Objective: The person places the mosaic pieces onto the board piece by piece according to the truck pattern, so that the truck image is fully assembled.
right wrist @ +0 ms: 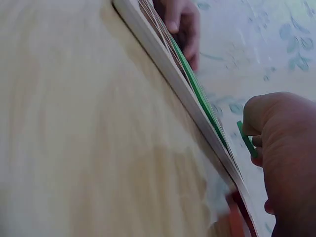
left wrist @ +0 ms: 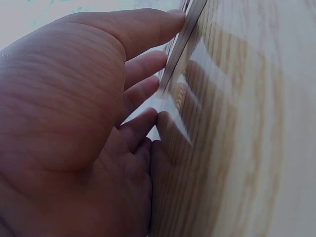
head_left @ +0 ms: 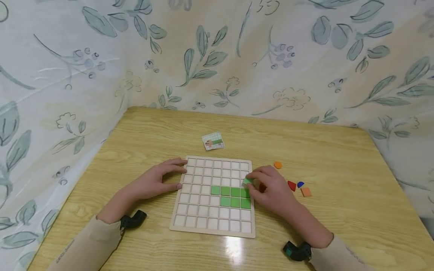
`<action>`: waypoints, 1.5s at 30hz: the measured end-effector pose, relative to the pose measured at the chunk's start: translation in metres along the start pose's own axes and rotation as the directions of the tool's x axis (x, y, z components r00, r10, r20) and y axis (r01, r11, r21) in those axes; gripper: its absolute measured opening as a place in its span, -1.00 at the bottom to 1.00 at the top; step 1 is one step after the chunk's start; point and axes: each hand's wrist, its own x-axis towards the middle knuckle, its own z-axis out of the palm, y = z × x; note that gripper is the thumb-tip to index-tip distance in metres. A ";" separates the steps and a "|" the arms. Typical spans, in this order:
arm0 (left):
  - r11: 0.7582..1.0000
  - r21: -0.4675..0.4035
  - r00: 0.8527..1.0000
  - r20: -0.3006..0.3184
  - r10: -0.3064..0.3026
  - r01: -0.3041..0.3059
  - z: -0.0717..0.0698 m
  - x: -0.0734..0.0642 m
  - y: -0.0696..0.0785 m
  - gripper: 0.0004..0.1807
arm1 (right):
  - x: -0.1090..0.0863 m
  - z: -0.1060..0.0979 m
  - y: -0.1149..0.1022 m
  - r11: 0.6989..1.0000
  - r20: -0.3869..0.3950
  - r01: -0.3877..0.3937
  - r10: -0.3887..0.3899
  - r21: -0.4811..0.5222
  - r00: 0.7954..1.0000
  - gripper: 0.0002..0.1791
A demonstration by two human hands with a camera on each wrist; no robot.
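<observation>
A square wooden grid board [head_left: 211,231] lies on the table, with two rows of green tiles [head_left: 235,192] set in its right half. My right hand [head_left: 272,188] pinches a green square tile [head_left: 248,181] between thumb and fingers over the board's right edge. In the right wrist view that tile [right wrist: 247,139] shows edge-on, tilted, above the level of the board. The thumb and fingertips of my left hand [head_left: 154,182] rest at the board's left edge, fingers loosely spread. From the left wrist, the thumb [left wrist: 173,20] shows against the board's side.
A small picture card [head_left: 213,141] lies behind the board. To the right are an orange disc [head_left: 278,165], a red piece [head_left: 291,185], a blue half-round [head_left: 300,184] and an orange square [head_left: 306,192]. Another red piece [head_left: 262,187] is partly hidden by my right hand.
</observation>
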 end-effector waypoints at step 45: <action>1.000 -0.017 1.000 0.002 -0.008 0.008 0.001 -0.001 0.001 -0.50 | 0.026 0.048 -0.061 0.974 0.223 0.225 -0.228 0.042 0.948 -0.84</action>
